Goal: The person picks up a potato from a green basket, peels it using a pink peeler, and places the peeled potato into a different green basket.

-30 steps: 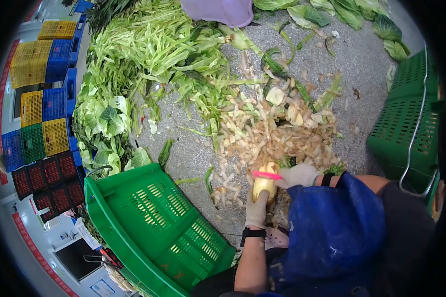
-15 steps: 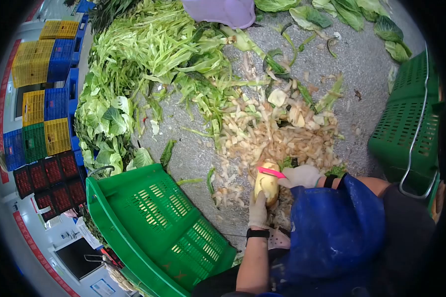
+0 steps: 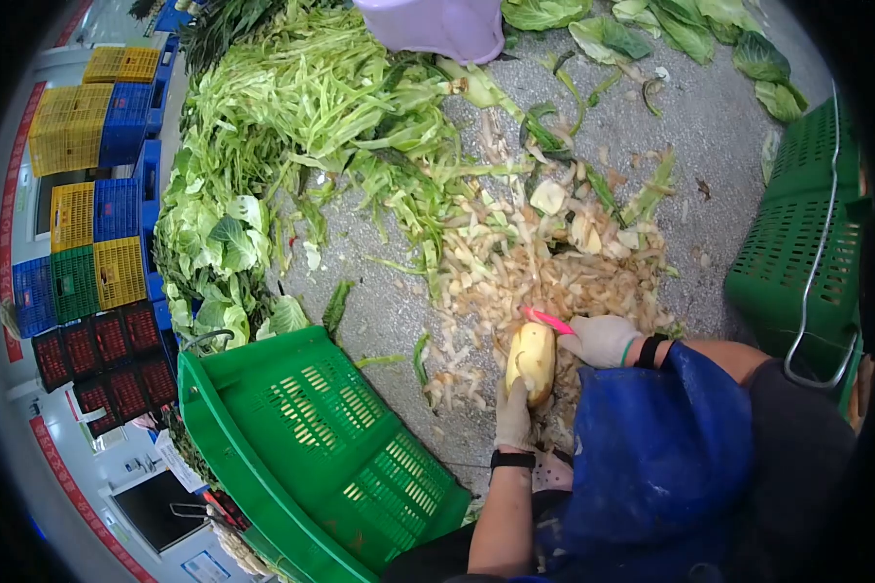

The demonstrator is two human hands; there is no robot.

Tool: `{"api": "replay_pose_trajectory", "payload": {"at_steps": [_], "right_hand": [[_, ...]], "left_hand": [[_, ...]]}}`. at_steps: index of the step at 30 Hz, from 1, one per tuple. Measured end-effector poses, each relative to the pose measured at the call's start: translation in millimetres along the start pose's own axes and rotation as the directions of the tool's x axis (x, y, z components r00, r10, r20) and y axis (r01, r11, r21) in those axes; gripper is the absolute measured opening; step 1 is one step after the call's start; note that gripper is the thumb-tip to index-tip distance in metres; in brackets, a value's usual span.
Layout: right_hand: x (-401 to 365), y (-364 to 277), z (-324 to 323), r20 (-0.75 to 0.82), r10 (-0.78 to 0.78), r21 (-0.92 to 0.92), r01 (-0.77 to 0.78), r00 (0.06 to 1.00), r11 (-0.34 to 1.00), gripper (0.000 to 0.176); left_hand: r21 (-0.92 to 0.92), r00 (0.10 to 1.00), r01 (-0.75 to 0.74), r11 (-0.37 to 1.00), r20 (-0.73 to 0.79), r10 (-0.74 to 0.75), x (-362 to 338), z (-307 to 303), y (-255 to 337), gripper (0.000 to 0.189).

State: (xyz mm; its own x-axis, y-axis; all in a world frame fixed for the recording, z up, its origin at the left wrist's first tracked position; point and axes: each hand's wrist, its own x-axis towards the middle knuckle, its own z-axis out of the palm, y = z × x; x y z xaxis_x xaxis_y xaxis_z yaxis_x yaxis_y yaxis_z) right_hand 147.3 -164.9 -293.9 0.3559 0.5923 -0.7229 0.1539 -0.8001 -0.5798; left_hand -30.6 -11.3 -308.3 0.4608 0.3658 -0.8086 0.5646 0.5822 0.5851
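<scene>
A pale yellow, oblong root vegetable, mostly peeled and potato-like, stands out over the scattered peelings. My left hand, in a whitish glove, grips its lower end. In the gloved fingers of my right hand is a pink peeler, held just past the vegetable's upper end. Brown and cream peelings lie heaped on the floor beyond both hands.
A green crate leans at my left, and another green crate with a metal handle stands at right. Leafy trimmings pile up ahead beside a purple plastic stool or tub. Stacked crates line the far left.
My right hand has slid the peeler from across the vegetable's upper part to beyond its top end. The left hand keeps its hold.
</scene>
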Motion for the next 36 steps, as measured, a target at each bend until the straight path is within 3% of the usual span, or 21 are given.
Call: {"api": "replay_pose_trajectory", "payload": {"at_steps": [2,4,6,8,10,11,12,14,16,18,20,22,24,26,27,30,31,32,34,35,36], "right_hand": [[-16,-15,-5,0.061,-0.055,0.025,0.054,0.997,0.998,0.05],[-14,-6,3,0.002,-0.083,0.047,0.082,0.997,0.996,0.051],[19,17,0,0.05,0.023,-0.013,-0.022,0.999,1.0,0.051],[1,0,-12,-0.001,0.0,0.008,0.0,1.0,1.0,0.05],[-19,-27,-17,0.014,-0.028,-0.01,0.028,1.0,1.0,0.05],[-13,-18,-2,0.072,-0.132,-0.022,0.134,0.989,0.991,0.05],[-9,-5,2,0.075,-0.127,-0.016,0.128,0.989,0.992,0.05],[7,16,-10,0.073,0.072,-0.075,-0.067,0.995,0.995,0.047],[-6,1,-19,0.021,0.103,-0.123,-0.1,0.994,0.987,0.045],[-31,-32,-27,0.056,-0.011,-0.12,0.018,0.998,0.993,0.044],[-30,-25,-17,0.039,-0.1,-0.142,0.105,0.994,0.984,0.045],[-16,-17,-27,0.021,0.099,-0.061,-0.098,0.995,0.993,0.044],[-17,-18,-26,0.027,0.073,-0.08,-0.071,0.997,0.994,0.044],[-22,-15,-27,0.053,0.038,-0.13,-0.031,0.998,0.991,0.045],[-27,-12,-22,0.056,-0.083,-0.127,0.09,0.995,0.988,0.047],[-17,-9,-20,0.055,0.043,-0.072,-0.038,0.998,0.997,0.05],[-11,-3,-23,0.099,0.096,-0.026,-0.093,0.99,0.995,0.051],[-12,1,-21,0.098,0.093,-0.024,-0.091,0.991,0.996,0.051],[-12,8,-19,0.07,0.105,0.029,-0.107,0.992,0.994,0.052],[-16,9,-16,0.059,0.087,0.156,-0.095,0.994,0.983,0.053],[-19,9,-15,0.062,0.094,0.153,-0.102,0.994,0.983,0.053]], "left_hand": [[-0.035,1.0,-0.013,0.999,-0.008,0.012,-3,9,2,0.043],[-0.078,0.999,0.042,0.996,-0.016,-0.043,-12,12,9,0.045],[0.001,1.0,-0.006,1.0,-0.012,0.006,-10,6,7,0.047],[0.159,0.992,-0.085,0.984,-0.075,0.098,-6,7,5,0.044],[0.093,0.993,-0.071,0.993,-0.088,0.079,-9,14,9,0.048],[0.197,0.99,-0.094,0.976,-0.088,0.113,-13,17,14,0.05],[0.305,0.985,-0.121,0.944,-0.081,0.152,-20,19,19,0.052],[0.238,0.988,-0.082,0.968,-0.108,0.11,-21,21,24,0.059],[0.374,0.974,-0.154,0.915,-0.099,0.204,-19,20,18,0.065],[0.306,0.985,-0.078,0.949,-0.125,0.121,-20,21,13,0.069],[0.393,0.965,-0.185,0.901,-0.1,0.242,-20,22,16,0.071],[0.413,0.962,-0.182,0.893,-0.113,0.248,-22,24,23,0.071],[0.57,0.94,-0.233,0.788,-0.075,0.332,-31,29,28,0.072],[0.573,0.926,-0.287,0.768,-0.041,0.376,-22,20,21,0.073],[0.578,0.907,-0.341,0.741,-0.005,0.421,-22,17,15,0.074],[0.624,0.894,-0.363,0.692,0.024,0.448,-24,19,19,0.076],[0.722,0.862,-0.383,0.577,0.054,0.504,-23,15,16,0.073],[0.723,0.861,-0.383,0.574,0.055,0.506,-24,13,17,0.073],[0.813,0.798,-0.451,0.369,0.183,0.574,-23,14,21,0.073],[0.812,0.805,-0.445,0.377,0.179,0.565,-29,21,30,0.073],[0.884,0.82,-0.398,0.244,0.224,0.527,-29,31,43,0.073]]}}
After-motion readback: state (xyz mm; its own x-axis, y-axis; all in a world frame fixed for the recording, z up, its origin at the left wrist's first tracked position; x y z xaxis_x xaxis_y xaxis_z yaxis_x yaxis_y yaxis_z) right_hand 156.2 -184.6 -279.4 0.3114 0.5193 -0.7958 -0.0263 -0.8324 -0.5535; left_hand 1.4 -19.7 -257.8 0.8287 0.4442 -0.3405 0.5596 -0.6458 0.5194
